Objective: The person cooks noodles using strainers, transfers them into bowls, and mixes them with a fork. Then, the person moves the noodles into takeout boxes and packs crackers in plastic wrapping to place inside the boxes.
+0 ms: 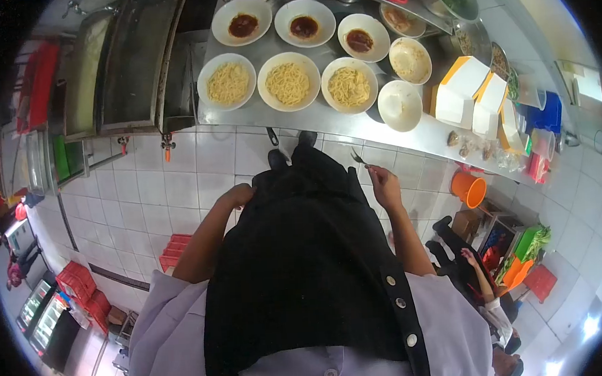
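My right hand (384,185) is closed around a small metal fork (358,158), held in front of the steel counter (236,120). On the other side, my left hand (239,195) is curled beside the black apron (298,256); whatever its fingers grip is hidden. Along the counter's near edge stand white bowls of noodles, among them a left bowl (227,82), a middle bowl (288,82) and a right bowl (349,85). Behind them, three bowls hold dark sauce (243,25). A nearly empty white bowl (400,106) stands at the right end.
Open takeaway boxes (462,87) and small plastic bags (479,148) lie on the counter's right. An orange bucket (468,189) stands on the floor there. Steel basins (128,64) adjoin the counter on the left. Another person (487,294) is at lower right, near vegetable crates.
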{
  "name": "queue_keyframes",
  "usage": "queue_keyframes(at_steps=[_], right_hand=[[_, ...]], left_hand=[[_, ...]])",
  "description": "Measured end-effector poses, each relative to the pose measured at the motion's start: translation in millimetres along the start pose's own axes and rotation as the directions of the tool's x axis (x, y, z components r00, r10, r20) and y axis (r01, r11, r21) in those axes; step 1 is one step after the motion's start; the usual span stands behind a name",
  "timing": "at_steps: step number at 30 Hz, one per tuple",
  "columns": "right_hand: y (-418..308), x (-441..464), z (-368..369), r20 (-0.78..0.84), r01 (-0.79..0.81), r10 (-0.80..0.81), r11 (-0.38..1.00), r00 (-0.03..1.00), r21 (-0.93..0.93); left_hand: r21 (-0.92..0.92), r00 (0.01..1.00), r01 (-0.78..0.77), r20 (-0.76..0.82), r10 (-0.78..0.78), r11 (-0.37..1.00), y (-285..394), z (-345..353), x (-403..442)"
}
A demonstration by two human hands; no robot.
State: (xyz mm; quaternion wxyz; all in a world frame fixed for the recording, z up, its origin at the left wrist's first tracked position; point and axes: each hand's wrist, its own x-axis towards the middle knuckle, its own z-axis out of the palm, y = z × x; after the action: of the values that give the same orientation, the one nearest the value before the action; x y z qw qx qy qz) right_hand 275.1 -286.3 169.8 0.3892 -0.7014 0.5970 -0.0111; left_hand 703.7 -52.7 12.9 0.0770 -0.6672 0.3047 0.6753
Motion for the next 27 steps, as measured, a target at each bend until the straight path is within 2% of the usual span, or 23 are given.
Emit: queue_keyframes(at_steps=[2,5,8,10,13,16,17,19,20,22,23,26,27], right_hand=[[6,7,-7,-0.036,0.182,-0.187,0.977,0.982,-0.108],[-50,12,-52,-0.025,0.288,-0.293,0.951,0.956,-0.113],[-103,42,-94,-0.036,0.318,-0.367,0.846,0.929,-0.428],[-118,84,-113,-0.02,0.368,-0.488,0.685,0.873,-0.629],[-154,139,-130,-0.021,0.365,-0.496,0.667,0.868,-0.65],[-165,188,-114,0.09,0.426,-0.563,0.503,0.822,-0.752],[-162,201,-107,0.146,0.462,-0.526,0.542,0.838,-0.702],[-158,226,-98,0.239,0.504,-0.462,0.619,0.854,-0.603],[-153,232,-102,0.284,0.504,-0.416,0.728,0.864,-0.465],[-137,243,-119,0.39,0.433,-0.346,0.886,0.854,-0.163],[-145,232,-136,0.394,0.358,-0.295,0.929,0.871,-0.097],[-146,194,-165,0.25,0.343,-0.37,0.928,0.895,0.146],[-155,177,-172,0.188,0.385,-0.378,0.923,0.907,-0.005]], left_hand=[[0.319,0.958,-0.221,-0.104,0.266,0.922,-2,1,25],[0.193,0.966,-0.195,-0.131,0.222,0.962,51,-7,0],[0.184,0.986,-0.146,-0.05,0.158,0.972,97,-19,-27],[0.169,0.983,-0.113,-0.127,0.135,0.979,106,-18,-27],[0.15,0.948,-0.07,-0.299,0.112,0.986,116,-7,-33],[0.18,0.866,-0.083,-0.473,0.16,0.98,119,-1,-38],[0.204,0.835,-0.097,-0.516,0.192,0.974,118,3,-40],[0.078,0.816,-0.212,-0.535,0.22,0.974,109,4,-38],[0.017,0.802,-0.272,-0.548,0.236,0.962,102,2,-32],[-0.272,0.856,-0.294,-0.501,0.126,0.916,62,14,-2],[-0.41,0.882,-0.291,-0.465,0.077,0.864,43,18,9],[-0.469,0.886,-0.261,-0.464,0.016,0.844,7,21,6],[-0.405,0.872,-0.289,-0.485,0.064,0.868,-10,21,11]])
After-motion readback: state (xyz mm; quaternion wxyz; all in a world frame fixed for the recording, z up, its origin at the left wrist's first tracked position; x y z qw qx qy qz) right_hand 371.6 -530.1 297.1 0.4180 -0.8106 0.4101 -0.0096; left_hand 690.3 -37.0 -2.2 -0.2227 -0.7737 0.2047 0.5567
